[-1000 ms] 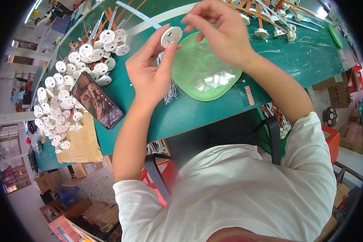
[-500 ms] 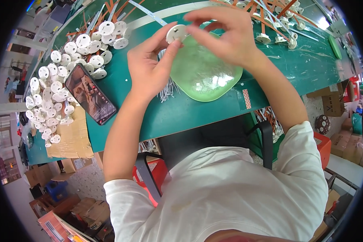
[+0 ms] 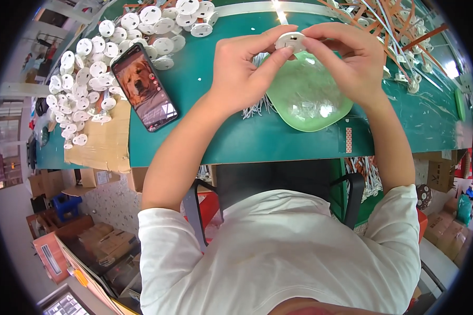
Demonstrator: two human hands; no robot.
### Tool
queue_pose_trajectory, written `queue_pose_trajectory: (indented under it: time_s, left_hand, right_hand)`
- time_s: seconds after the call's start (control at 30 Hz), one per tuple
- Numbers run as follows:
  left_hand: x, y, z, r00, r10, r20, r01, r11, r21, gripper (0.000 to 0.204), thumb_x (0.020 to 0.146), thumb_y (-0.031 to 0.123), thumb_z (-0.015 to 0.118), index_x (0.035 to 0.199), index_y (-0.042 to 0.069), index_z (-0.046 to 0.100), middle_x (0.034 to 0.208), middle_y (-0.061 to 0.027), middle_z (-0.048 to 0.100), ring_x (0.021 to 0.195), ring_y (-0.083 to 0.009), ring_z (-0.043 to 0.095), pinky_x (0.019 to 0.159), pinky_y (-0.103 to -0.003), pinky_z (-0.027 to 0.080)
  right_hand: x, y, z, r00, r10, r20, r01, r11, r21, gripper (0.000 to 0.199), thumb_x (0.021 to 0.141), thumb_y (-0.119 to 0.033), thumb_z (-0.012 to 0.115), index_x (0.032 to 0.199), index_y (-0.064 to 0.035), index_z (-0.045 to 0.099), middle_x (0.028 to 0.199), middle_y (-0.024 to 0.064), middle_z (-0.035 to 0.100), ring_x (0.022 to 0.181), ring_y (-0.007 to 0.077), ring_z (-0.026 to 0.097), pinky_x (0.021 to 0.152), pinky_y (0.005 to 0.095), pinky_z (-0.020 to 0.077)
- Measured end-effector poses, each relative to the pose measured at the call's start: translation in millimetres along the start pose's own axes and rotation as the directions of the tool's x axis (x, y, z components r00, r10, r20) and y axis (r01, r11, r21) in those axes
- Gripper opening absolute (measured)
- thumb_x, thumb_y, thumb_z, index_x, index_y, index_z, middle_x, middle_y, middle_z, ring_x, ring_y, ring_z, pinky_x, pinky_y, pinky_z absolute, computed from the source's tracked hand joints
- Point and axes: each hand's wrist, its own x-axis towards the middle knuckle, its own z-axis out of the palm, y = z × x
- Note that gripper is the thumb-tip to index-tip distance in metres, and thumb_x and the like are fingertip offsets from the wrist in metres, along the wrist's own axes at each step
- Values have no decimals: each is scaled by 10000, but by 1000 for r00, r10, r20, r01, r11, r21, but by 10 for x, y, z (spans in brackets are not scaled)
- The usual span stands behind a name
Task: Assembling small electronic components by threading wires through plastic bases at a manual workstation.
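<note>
A: What does the piece in hand look like?

B: It's a thin white round disc [image 3: 289, 42], smooth-faced, with a small dark slot near its upper edge. It's tilted, so it looks like an oval. Just beyond it, above the fingertips, is a narrow pale strip [image 3: 282, 17] with bright glowing spots. The fingers hide whether the two join.

A: And the hands?

B: Both are raised over the green tabletop [image 3: 236, 147], elbows bent outward, fingertips turned in toward each other. The left hand [image 3: 242, 71] is clamped on the disc, its thumb on the near face and its fingers behind. The right hand [image 3: 356, 65] has its thumb and forefinger at the disc's right edge; I can't tell whether they are closed on it.

A: So where is the disc, exactly?

B: Between the two hands, at the tips of the left thumb and fingers, held up off the table. In the view, it sits just above a light green rounded plastic dish [image 3: 306, 126]. A bundle of thin white strands [image 3: 258, 109] shows under the left hand, beside the dish. Well to the left are a black-framed phone [image 3: 144, 86] and a heap of similar white discs [image 3: 89, 79].
</note>
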Motion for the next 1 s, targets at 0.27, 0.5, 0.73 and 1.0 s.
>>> queue_pose_trajectory:
  time_s: [0.27,0.5,0.73,1.0]
  left_hand:
    - [92,117,-119,972,193,131,-220,946,238,313,820,46,717,1133,35,739,822,-153,732,669,-234,711,622,-300,543]
    - [56,142,-102,988,25,152,-42,993,108,351,912,82,684,1260,38,673,908,-102,755,850,-132,718,777,-276,558]
    - [133,198,-193,987,138,85,-156,954,258,246,934,116,666,1163,29,687,896,-88,750,802,-150,730,736,-269,556]
    - [164,274,-392,896,204,394,-412,711,569,218,853,157,713,1062,107,681,755,-52,675,730,-255,669,756,-402,519]
  right_hand:
    - [-28,-11,-30,997,-28,66,33,997,-74,173,841,57,740,1012,58,715,969,94,724,856,146,697,781,258,580]
    - [-45,-74,43,996,-39,80,43,998,-51,161,873,48,709,1032,68,704,968,102,721,873,148,693,782,253,575]
    - [66,44,-139,896,318,309,-260,941,-215,186,865,-126,718,1005,-3,715,948,66,721,817,145,666,693,307,539]
    - [81,32,-138,647,202,735,-37,971,-234,214,726,-77,760,908,14,694,807,121,666,733,255,647,656,337,522]
